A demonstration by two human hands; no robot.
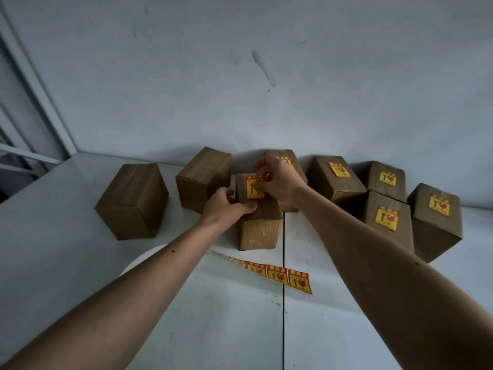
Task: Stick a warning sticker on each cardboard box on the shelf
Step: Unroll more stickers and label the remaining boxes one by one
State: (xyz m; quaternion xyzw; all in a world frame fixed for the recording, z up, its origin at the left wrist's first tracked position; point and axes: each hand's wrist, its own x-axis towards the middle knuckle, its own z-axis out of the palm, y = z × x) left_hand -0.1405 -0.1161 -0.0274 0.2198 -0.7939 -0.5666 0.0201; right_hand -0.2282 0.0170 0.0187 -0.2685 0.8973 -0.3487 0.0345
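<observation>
The white shelf (80, 263) carries eight cardboard boxes in a loose row against the far wall (240, 76). Four boxes on the right already wear stickers: far-right box (437, 222), near-right box (386, 220), far one behind it (386, 180), and the box left of those (336, 177). The box behind your right hand (278, 182) shows a sticker corner too, mostly hidden. Centre box (260, 225) is in progress: your right hand's fingers curl onto the sticker (253, 189) on its top, pressing or pinching the upper edge, can't tell which; your left hand (226, 206) grips the box's left side. Two bare boxes are left: big left box (132, 201) and the one beside it (202, 180). So roughly two to go by my count. Sticker strip (282, 275) lies near you, just right of centre. Boxes on the right are crowded together; open shelf is near and left, and the shelf's left edge drops off.
</observation>
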